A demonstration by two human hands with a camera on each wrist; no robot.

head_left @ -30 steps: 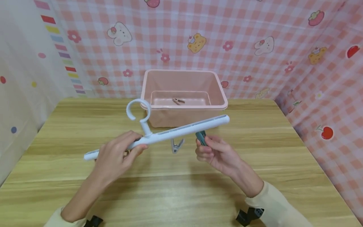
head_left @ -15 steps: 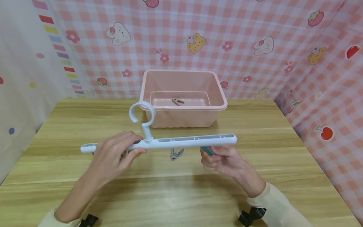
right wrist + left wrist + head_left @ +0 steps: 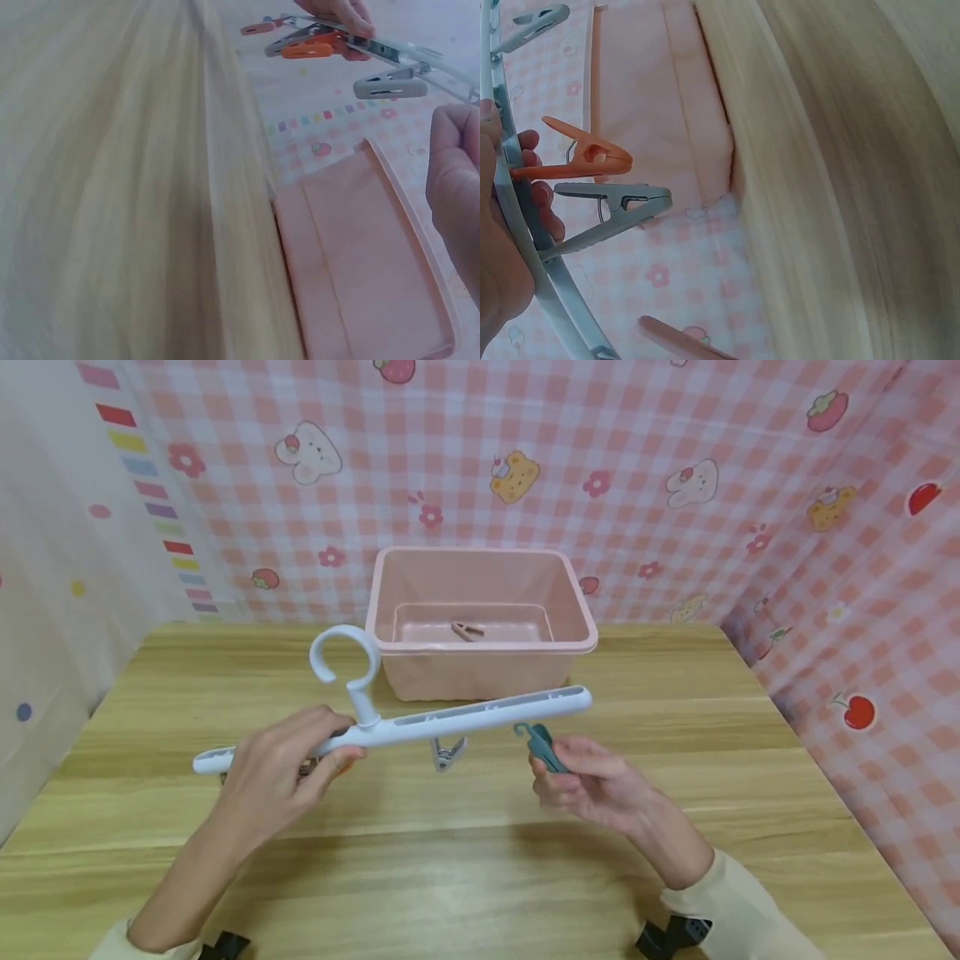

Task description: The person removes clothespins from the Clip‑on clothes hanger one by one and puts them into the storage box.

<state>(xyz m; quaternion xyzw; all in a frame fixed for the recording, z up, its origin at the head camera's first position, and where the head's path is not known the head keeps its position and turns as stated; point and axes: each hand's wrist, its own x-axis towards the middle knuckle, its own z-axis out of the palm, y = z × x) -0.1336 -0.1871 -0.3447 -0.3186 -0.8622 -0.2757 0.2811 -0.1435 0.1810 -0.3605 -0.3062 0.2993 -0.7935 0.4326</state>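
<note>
My left hand [image 3: 273, 768] grips a pale blue clothes hanger [image 3: 465, 713] left of its hook, holding it above the table with its right end tilted up. Below the bar hang several clips. An orange clip [image 3: 592, 154] and a grey clip [image 3: 622, 210] are by the left fingers, and a pink clip [image 3: 679, 337] is farther along. To the right of the hook hangs a light grey clip [image 3: 390, 88]. My right hand [image 3: 600, 781] pinches a dark green clip [image 3: 546, 748], its small hook just below the bar's right end, apart from it. The right wrist view does not show this clip.
Behind the hanger, a pink plastic bin [image 3: 480, 672] stands at the table's back, with a brown clip [image 3: 468, 631] on its floor. A pink checked curtain [image 3: 450, 460] hangs behind the wooden table [image 3: 465, 877].
The hanger's right end dipped over the green clip, then rose again as the hanger shifted left. The green clip, still in my right hand, now shows its hook apart from the bar.
</note>
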